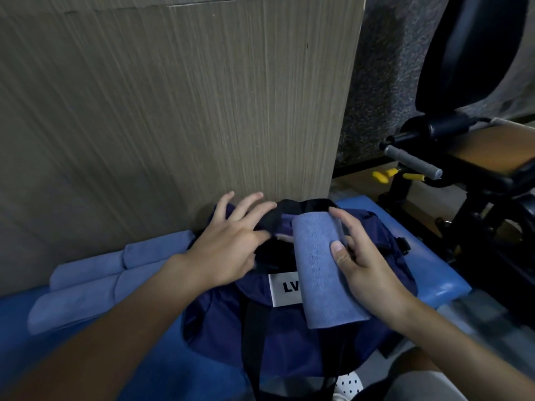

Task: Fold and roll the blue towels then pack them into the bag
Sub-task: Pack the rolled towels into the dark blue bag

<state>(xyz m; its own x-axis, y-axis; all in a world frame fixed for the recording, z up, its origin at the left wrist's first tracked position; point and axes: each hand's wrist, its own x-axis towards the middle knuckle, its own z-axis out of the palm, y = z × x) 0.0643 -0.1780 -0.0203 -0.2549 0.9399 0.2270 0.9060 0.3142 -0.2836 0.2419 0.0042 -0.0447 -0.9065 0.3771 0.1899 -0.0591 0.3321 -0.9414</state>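
A dark navy bag (220,319) with a white label lies on a blue padded bench (434,285), its mouth turned toward the wall. My right hand (364,261) grips a rolled blue towel (321,270) over the bag, thumb on top and fingers behind it. My left hand (228,244) rests on the bag's black rim at the opening with its fingers spread. Two more rolled blue towels (86,287) lie side by side on the bench, left of the bag.
A wood-grain panel (173,111) stands right behind the bench. On the right is black exercise equipment (463,157) with a grey handle and yellow pins. A white perforated shoe (348,383) shows below the bag.
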